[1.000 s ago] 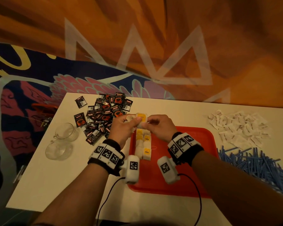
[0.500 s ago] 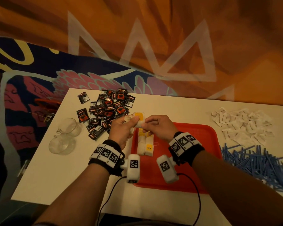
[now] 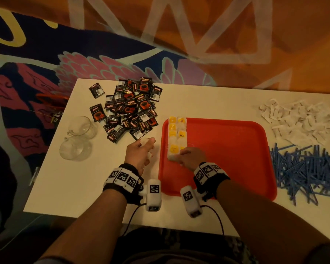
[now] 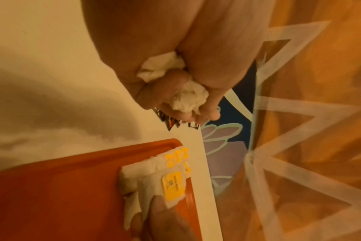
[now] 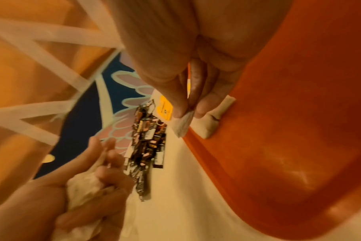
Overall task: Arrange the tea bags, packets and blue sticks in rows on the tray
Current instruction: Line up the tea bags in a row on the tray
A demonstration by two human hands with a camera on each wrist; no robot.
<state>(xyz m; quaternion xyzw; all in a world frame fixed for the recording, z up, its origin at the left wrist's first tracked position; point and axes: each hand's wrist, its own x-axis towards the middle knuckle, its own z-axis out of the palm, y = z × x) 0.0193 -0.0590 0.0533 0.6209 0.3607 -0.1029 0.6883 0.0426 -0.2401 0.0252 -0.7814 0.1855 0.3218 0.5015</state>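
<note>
Two short rows of white tea bags (image 3: 176, 135) with yellow tags lie along the left edge of the red tray (image 3: 227, 149). My right hand (image 3: 190, 157) pinches the near end of a tea bag (image 5: 180, 125) at the front of those rows, low on the tray. My left hand (image 3: 144, 149) hovers over the white table just left of the tray, its fingers curled round a bunch of white tea bags (image 4: 188, 96). Black packets (image 3: 129, 109) are heaped at the back left. Blue sticks (image 3: 303, 168) lie piled right of the tray.
Two clear glass cups (image 3: 78, 138) stand at the table's left edge. White paper sachets (image 3: 297, 119) are scattered at the back right. The white table (image 3: 80, 187) ends close in front of my wrists.
Both hands came down and toward me from above the tray's far left corner. The right hand has brought a tea bag to the front of the rows; the left has drawn aside.
</note>
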